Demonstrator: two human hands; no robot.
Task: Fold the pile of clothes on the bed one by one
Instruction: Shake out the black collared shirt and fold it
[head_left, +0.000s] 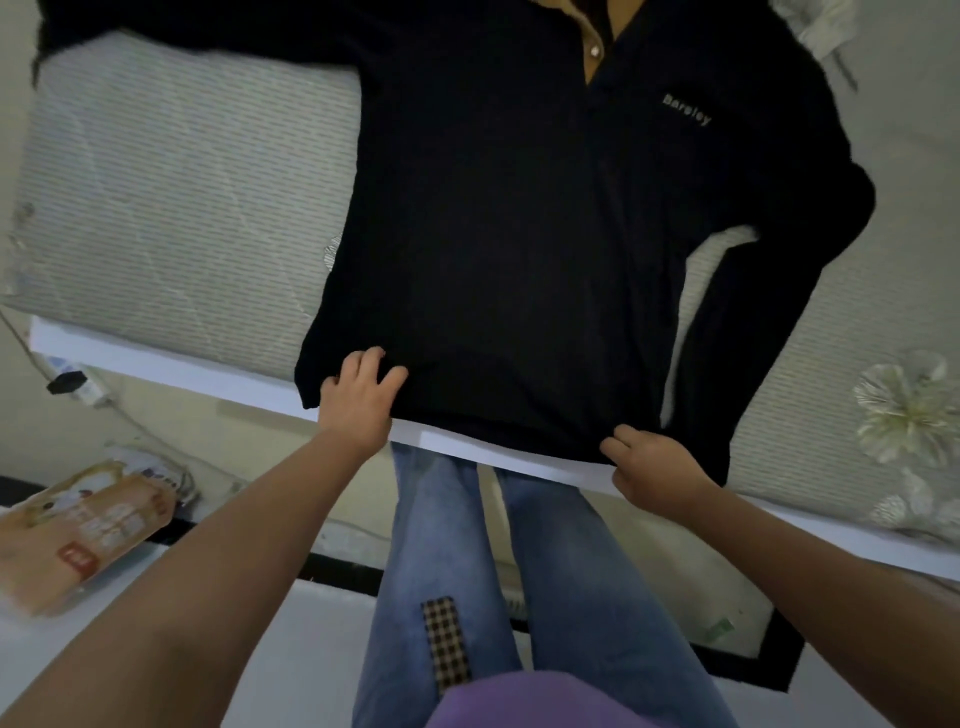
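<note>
1. A black shirt (509, 234) lies spread flat, front up, on a bed (171, 208), its hem at the near edge.
2. The left hand (358, 397) rests on the hem's left corner, fingers spread and relaxed on the cloth.
3. The right hand (654, 467) pinches the hem near its right corner, fingers curled round the fabric.
4. One sleeve (769, 312) lies bent along the shirt's right side.
5. The person's jeans (467, 545) show below the bed edge.

bare mattress (171, 208) left — open | sweater (519, 234) covers centre — sleeve (753, 322) right
</note>
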